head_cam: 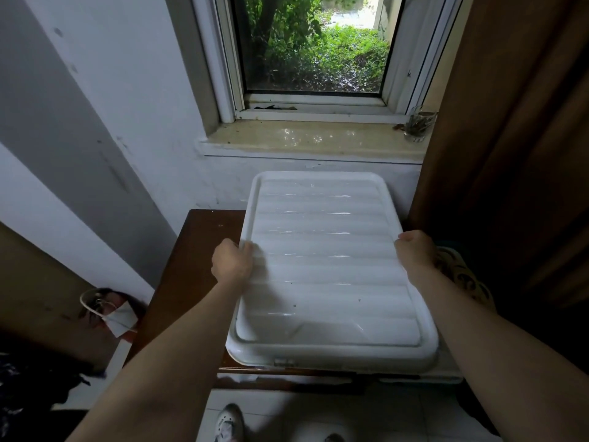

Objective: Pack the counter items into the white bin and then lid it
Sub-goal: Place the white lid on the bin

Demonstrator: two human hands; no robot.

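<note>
Head view. I see my left hand closed on the left long edge of the white lid, thumb on top of the raised rim and the fingers curled under it, out of sight. My right hand grips the opposite long edge in the same way, its fingers also hidden below the rim. The lid is ribbed across its width and lies roughly level, long axis running away from me toward the wall. Beneath its near edge a strip of the white bin shows, with a small latch at the front; whether the lid is seated on the bin or held just above it I cannot tell, and the bin's contents are covered. The bin stands on a dark wooden tabletop below a window. A glass sits at the right end of the window sill. A brown curtain hangs at right. A shoe shows on the tiled floor.
</note>
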